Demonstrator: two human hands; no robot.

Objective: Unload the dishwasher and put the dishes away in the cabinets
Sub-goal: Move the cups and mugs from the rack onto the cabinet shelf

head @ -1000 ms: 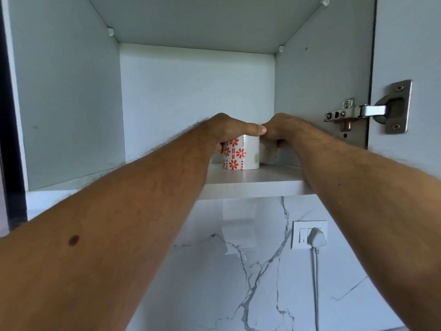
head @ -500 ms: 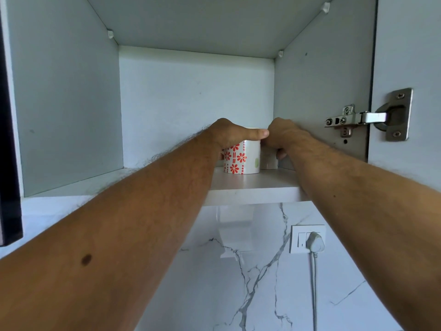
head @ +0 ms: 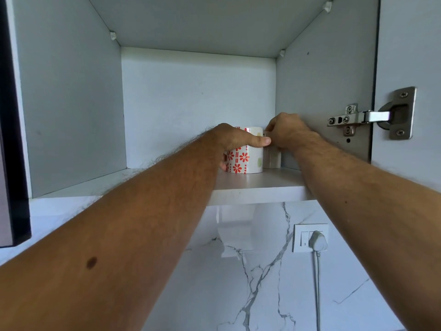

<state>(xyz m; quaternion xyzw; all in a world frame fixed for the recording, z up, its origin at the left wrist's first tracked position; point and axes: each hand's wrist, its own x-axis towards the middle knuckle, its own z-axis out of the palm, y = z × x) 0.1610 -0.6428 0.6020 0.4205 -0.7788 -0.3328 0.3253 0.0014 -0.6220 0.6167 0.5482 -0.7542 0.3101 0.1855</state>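
Two bare forearms reach up into an open wall cabinet (head: pixel 78 103); both hands meet near the right rear corner of its lowest shelf (head: pixel 262 188). The left hand (head: pixel 235 139) wraps a white mug with orange flowers (head: pixel 245 160), thumb laid across the front and fingers curled behind; the mug stands upright on the shelf, so the grip probably only steadies or nudges it. Just right of it, touching or nearly so, stands a clear drinking glass (head: pixel 272 158), close to the side wall; the right hand (head: pixel 287 133) clasps its upper part, fingers curled round it. Setting both pieces snug in the corner likely keeps the remaining shelf free for more dishes. The door hinge (head: pixel 368 117) shows at the right; below, a marble-patterned wall carries a socket with a plug (head: pixel 316 242).
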